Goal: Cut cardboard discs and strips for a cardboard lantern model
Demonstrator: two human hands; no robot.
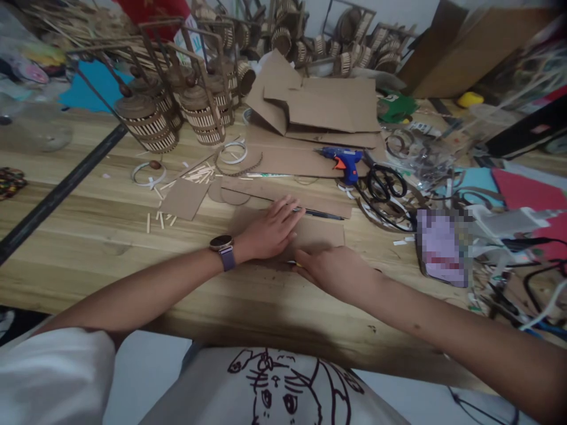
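Note:
My left hand (273, 229) lies flat on a piece of brown cardboard (323, 233), fingers stretched out toward the right. Close to its fingertips, a black pen (325, 214) rests along a long cardboard strip (266, 192). My right hand (334, 268) is closed at the cardboard's near edge, around what looks like a yellow craft knife (299, 265). Only a bit of yellow and a thin pale tip show; the fingers hide the rest.
Beyond the hands lie a blue glue gun (348, 162) with a black cord and folded cardboard (332, 106). Small wooden sticks (199, 173) and a cardboard rectangle (183, 199) lie left. Slatted lantern-like pieces (148, 121) stand at the back left. A pixelated purple object (443, 248) is on the right.

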